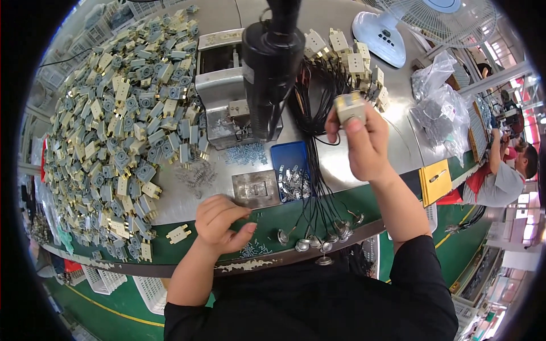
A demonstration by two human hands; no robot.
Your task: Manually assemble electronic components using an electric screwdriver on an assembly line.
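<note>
My right hand (367,139) is raised over the right part of the bench, its thumb and fingers closed on a beige plug (350,109) with brass-coloured metal at its top. A black cable loops just below that hand; whether it joins the plug I cannot tell. Near the front edge, my left hand (219,224) has curled fingers, with thumb and index finger apart and nothing visible between them. Beside it lie a metal fixture plate (256,189) with a recess and small loose screws (254,249). A single beige plug part (178,233) rests to its left.
A large heap of grey and beige plug parts (122,122) covers the left side. A black power tool (272,74) hangs over a metal machine (222,96). Nearby are a blue tray (291,152) of metal clips, black cables (318,170), plugs, and a fan (380,37). Another person sits far right.
</note>
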